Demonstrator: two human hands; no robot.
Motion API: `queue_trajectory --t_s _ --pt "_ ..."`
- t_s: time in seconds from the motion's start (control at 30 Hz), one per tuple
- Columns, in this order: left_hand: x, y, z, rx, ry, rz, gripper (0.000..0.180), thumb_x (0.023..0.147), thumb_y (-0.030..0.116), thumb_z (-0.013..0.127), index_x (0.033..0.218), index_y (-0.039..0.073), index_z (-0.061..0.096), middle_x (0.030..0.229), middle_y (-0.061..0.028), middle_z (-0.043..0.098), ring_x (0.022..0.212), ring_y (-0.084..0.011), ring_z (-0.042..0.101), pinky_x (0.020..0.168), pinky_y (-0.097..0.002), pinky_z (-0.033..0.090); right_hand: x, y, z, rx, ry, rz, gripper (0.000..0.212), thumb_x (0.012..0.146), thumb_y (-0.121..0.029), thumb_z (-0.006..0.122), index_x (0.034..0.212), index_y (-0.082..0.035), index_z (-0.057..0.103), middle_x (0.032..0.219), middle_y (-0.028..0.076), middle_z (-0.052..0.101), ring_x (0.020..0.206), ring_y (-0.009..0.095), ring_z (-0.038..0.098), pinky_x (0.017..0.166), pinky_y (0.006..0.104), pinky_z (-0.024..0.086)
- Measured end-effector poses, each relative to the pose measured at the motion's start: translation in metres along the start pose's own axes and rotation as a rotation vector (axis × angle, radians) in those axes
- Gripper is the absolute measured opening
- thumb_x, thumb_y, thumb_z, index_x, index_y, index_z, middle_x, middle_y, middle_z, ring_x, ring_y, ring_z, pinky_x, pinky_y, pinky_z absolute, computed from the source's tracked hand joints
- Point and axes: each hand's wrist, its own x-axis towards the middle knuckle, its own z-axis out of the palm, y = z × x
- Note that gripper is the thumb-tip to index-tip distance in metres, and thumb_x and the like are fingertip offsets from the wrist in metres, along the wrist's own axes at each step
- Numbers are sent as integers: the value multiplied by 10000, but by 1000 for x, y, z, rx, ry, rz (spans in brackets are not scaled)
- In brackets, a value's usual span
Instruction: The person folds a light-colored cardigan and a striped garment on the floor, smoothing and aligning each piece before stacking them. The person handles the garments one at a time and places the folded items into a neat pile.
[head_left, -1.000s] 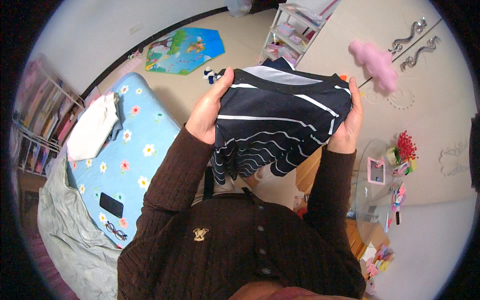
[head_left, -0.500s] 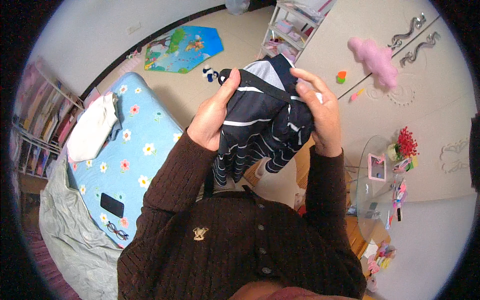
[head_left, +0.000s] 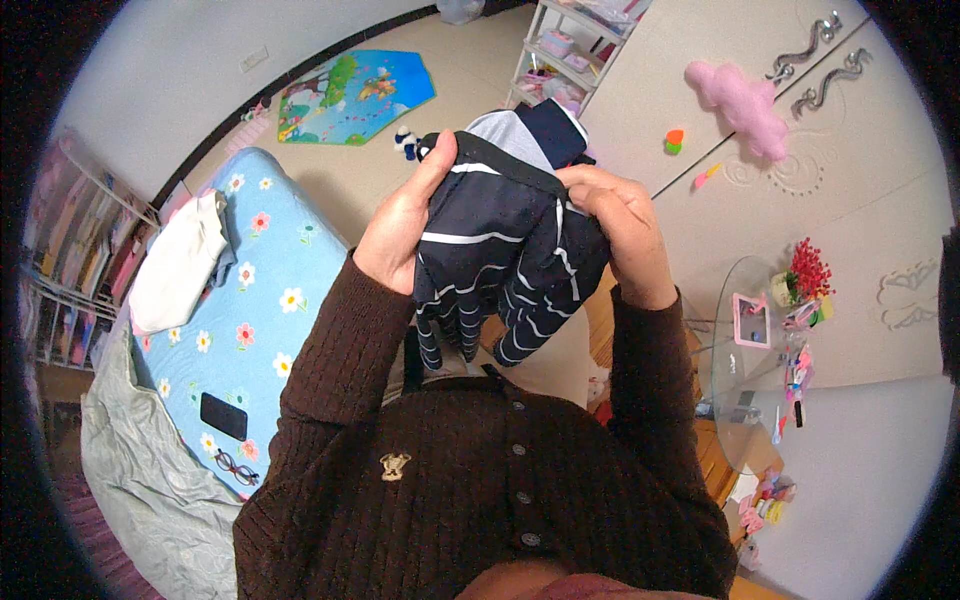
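Both hands are raised in front of the chest, holding one garment between them. The left hand (head_left: 400, 235) is closed on the left edge of a dark navy striped garment (head_left: 505, 260): the thumb runs up along the front of the cloth toward its upper edge, the other fingers are hidden behind it. The right hand (head_left: 625, 235) grips the right side, fingers curled down over the top of the bunched fabric, knuckles toward the camera (how tightly the fingers pinch underneath cannot be told). The garment is gathered between the two hands, with thin white lines across it; a grey and navy collar part sticks up just above the right hand's fingertips, and the loose lower folds hang down below both wrists, above the brown ribbed cardigan (head_left: 480, 500) the person wears. Well to the left of the left hand lies a light blue flowered mat (head_left: 260, 330), bearing a white folded cloth (head_left: 175, 265), a black phone (head_left: 223, 415) and a pair of glasses (head_left: 235, 467). Beyond the left hand, on the floor, lies a colourful play mat (head_left: 350, 95). Above and to the right of the right hand a pink plush toy (head_left: 745, 105) hangs on a cream cupboard door; lower right of that hand stands a round glass table (head_left: 735, 400) with red flowers (head_left: 808, 270).
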Motion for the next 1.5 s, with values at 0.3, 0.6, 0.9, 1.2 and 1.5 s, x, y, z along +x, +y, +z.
queue_trajectory --t_s 0.3,0.6,0.9,1.2,1.5 --pt "-1 -3 1 20 18 -16 472 963 416 536 1182 -1 565 1086 -146 666 906 -228 687 798 -342 579 1 4 -5 -237 51 -7 148 884 -88 607 952 27 672 851 -18 627 743 30 545 656 174 430" --pt "4 1 -5 -87 -72 -63 480 965 421 524 1169 -11 573 1090 -178 666 924 -249 685 832 -368 571 -1 2 5 -394 39 -63 115 853 -78 678 934 4 668 816 -49 607 734 12 515 634 181 412" --pt "10 13 -16 -154 19 -67 491 962 434 520 1147 -15 590 1067 -215 668 930 -304 687 801 -413 587 0 1 -9 -156 17 80 87 867 -66 638 933 -15 661 813 -41 617 699 14 535 624 167 421" --pt "-4 -8 7 226 52 77 356 878 233 699 1126 10 575 1003 -120 673 846 -189 683 731 -314 590 1 -4 0 112 -4 153 97 893 -114 609 893 -20 635 796 -15 627 687 30 553 621 181 432" --pt "-2 -17 13 621 137 216 299 786 43 759 1046 47 611 916 -20 674 779 -92 640 691 -233 519 -3 -9 11 -129 -3 -4 98 898 -127 616 841 -47 616 751 -54 560 676 17 481 624 179 375"
